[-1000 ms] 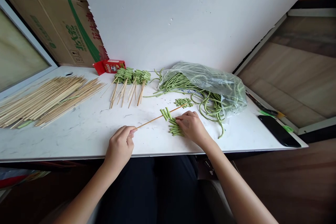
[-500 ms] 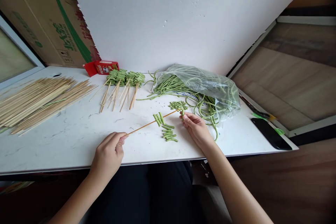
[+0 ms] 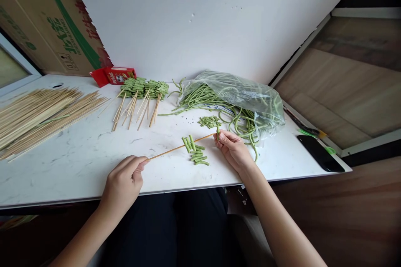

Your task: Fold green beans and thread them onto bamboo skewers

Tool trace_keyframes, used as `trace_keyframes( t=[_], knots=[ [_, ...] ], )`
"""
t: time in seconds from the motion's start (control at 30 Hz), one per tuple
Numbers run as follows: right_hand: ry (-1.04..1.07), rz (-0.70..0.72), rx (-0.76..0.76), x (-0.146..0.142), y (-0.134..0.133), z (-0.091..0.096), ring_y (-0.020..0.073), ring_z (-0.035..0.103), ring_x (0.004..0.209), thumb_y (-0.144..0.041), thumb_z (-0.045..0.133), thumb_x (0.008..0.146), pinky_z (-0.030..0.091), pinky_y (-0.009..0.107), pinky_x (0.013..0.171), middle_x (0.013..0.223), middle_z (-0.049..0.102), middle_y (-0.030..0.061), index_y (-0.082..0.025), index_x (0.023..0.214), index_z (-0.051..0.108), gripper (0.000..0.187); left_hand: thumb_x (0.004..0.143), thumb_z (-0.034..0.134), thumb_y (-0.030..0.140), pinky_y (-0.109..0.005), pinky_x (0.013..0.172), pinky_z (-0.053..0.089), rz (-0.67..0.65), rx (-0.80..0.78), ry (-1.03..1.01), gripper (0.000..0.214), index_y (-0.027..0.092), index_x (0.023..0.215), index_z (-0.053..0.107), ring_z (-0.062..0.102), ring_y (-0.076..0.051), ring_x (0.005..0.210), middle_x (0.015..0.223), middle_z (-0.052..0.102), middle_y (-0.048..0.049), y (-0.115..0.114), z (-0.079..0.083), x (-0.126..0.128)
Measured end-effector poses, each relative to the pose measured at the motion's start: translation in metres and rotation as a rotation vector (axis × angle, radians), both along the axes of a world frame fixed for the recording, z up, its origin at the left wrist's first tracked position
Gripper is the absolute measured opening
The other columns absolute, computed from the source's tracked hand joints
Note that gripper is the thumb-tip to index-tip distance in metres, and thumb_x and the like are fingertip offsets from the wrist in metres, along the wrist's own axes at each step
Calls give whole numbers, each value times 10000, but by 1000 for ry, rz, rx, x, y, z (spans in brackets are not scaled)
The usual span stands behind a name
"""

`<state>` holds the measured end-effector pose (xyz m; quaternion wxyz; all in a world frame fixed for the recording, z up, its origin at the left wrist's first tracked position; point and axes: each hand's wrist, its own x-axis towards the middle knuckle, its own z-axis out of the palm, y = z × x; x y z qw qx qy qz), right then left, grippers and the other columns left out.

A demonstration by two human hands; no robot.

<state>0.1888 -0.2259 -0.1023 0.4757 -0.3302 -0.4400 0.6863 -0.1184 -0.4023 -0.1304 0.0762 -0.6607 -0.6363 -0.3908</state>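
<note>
My left hand [image 3: 125,179] pinches the blunt end of a thin bamboo skewer [image 3: 171,150] that slants up to the right over the white table [image 3: 78,162]. Two short green bean pieces [image 3: 189,143] are threaded on it near the middle. My right hand [image 3: 232,148] holds another short bean piece [image 3: 218,132] against the skewer's tip. A small heap of cut bean pieces [image 3: 198,156] lies on the table just under the skewer, between my hands.
Finished bean skewers [image 3: 142,94] lie at the back centre beside a red box [image 3: 114,75]. A big pile of bare skewers [image 3: 40,112] covers the left. A clear bag of long beans [image 3: 232,98] sits right, more cut pieces [image 3: 210,121] before it. A black phone [image 3: 319,153] lies far right.
My right hand lifted off the heap of cut pieces with one piece and brought it to the skewer's tip. The view shifted, so everything sits a little further left.
</note>
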Motion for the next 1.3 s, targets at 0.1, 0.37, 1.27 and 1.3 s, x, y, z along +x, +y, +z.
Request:
trace_keyframes(
  t=[0.1, 0.37, 1.27, 1.3],
  knots=[
    [8, 7, -6, 0, -1, 0, 126, 554, 726, -378, 992, 686, 476, 275, 695, 825, 717, 25, -230, 880, 836, 289, 966, 447, 28, -254, 776, 551, -4, 4, -6, 311, 171, 1004, 721, 713, -152, 799, 923, 761, -34, 0, 0, 0],
    [-14, -9, -3, -1, 0, -1, 133, 561, 747, -397, 993, 684, 484, 284, 716, 844, 729, 31, -235, 895, 848, 303, 967, 465, 36, -257, 767, 545, 2, -10, -17, 297, 170, 991, 729, 708, -157, 803, 894, 750, -29, -1, 0, -1],
    [-101, -52, 42, -1, -4, 1, 144, 526, 721, -444, 974, 688, 456, 318, 718, 777, 678, 24, -217, 775, 815, 291, 914, 434, 12, -263, 758, 568, -8, -44, -43, 355, 183, 947, 744, 712, -165, 794, 896, 764, -38, -2, 2, 0],
    [-109, -54, 47, -1, -5, 2, 143, 521, 711, -446, 975, 685, 455, 324, 723, 769, 675, 22, -218, 770, 809, 294, 912, 431, 9, -266, 759, 569, -10, -41, -43, 359, 185, 943, 742, 714, -166, 797, 899, 765, -39, -1, 2, 0]
  ],
)
